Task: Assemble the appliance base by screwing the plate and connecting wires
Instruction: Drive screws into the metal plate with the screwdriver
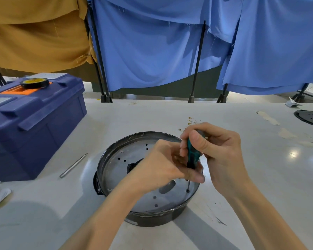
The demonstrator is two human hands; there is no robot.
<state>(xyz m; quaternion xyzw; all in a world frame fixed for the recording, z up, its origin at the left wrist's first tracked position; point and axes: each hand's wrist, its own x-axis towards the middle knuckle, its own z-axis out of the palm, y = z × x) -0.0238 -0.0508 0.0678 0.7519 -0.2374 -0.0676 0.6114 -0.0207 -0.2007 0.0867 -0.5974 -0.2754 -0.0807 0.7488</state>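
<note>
A round black appliance base stands upside down on the white table, with a silver metal plate with several holes set inside its rim. A screwdriver with a teal and black handle stands upright over the plate's right side, its tip in a hole. My right hand is closed around the top of the handle. My left hand pinches the lower handle and shaft from the left. Any screw under the tip is too small to tell. No wires show.
A blue toolbox with an orange handle sits at the left, a roll of black tape on its lid. A loose metal bit lies left of the base. A black round plate lies far right. Blue and tan cloth screens stand behind.
</note>
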